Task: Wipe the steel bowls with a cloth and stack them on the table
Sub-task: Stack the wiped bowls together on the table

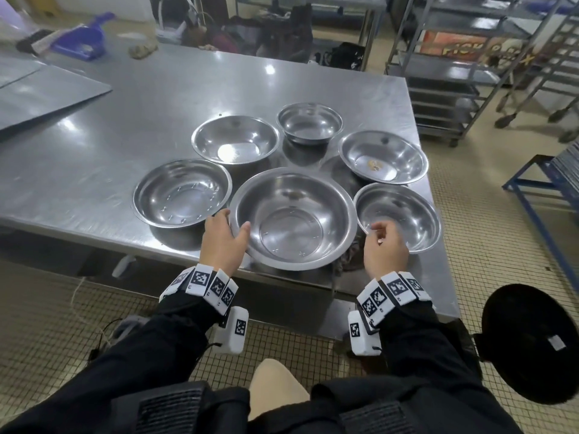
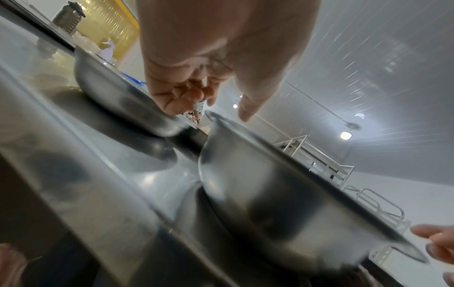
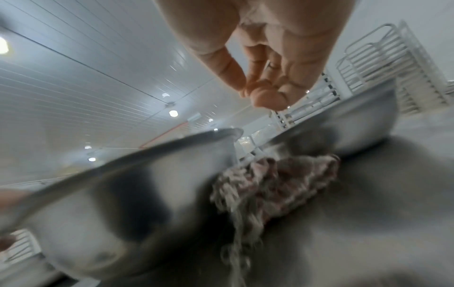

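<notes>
Several steel bowls stand on the steel table (image 1: 125, 120). The largest bowl (image 1: 293, 219) (image 2: 270, 194) (image 3: 110, 194) is at the front edge. My left hand (image 1: 232, 223) (image 2: 216, 104) holds its left rim, thumb over the inside and fingers curled outside. A frayed brownish cloth (image 1: 349, 258) (image 3: 275, 184) lies on the table, partly under that bowl's right side. My right hand (image 1: 377, 234) (image 3: 255, 95) hovers over the cloth, between the large bowl and the smaller bowl on the right (image 1: 399, 214) (image 3: 356, 126). Its fingers are curled against the thumb and hold nothing.
More bowls stand at the left (image 1: 181, 192) (image 2: 110, 87), back left (image 1: 235, 139), back (image 1: 308, 122) and back right (image 1: 383, 156), the last with a yellowish speck. A steel sheet (image 1: 40, 92) and purple dustpan (image 1: 81, 36) are far left. Rack trolleys (image 1: 470, 73) and a black stool (image 1: 529, 327) stand to the right.
</notes>
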The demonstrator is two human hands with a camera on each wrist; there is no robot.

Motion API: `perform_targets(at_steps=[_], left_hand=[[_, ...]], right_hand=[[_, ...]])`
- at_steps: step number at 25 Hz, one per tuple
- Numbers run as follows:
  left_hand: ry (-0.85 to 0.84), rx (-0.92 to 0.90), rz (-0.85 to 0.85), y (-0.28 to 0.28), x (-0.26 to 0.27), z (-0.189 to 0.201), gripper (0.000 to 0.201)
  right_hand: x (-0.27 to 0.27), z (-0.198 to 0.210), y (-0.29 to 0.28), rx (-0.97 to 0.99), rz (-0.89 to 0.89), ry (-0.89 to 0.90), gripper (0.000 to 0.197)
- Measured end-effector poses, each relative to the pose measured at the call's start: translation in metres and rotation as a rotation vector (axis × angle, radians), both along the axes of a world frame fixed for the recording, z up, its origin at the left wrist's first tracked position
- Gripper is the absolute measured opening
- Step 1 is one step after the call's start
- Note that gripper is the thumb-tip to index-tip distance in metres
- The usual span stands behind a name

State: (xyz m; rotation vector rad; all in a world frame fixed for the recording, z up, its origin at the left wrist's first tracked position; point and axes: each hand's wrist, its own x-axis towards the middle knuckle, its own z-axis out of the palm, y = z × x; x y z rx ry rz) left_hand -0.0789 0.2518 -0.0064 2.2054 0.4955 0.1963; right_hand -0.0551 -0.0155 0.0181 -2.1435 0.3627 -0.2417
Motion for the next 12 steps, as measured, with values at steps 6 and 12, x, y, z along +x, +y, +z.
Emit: perform_targets(at_steps=[6, 12], left_hand=[[-0.004, -0.053, 0.057, 0.025, 0.06, 0.047, 0.043], [0.156, -0.033, 0.129, 0.079, 0.162, 0.069, 0.031]], right_hand=[[0.079, 0.062, 0.031, 0.084, 0.418, 0.077, 0.012], [0.22, 0.072, 0.111, 0.145, 0.679, 0.436, 0.014]])
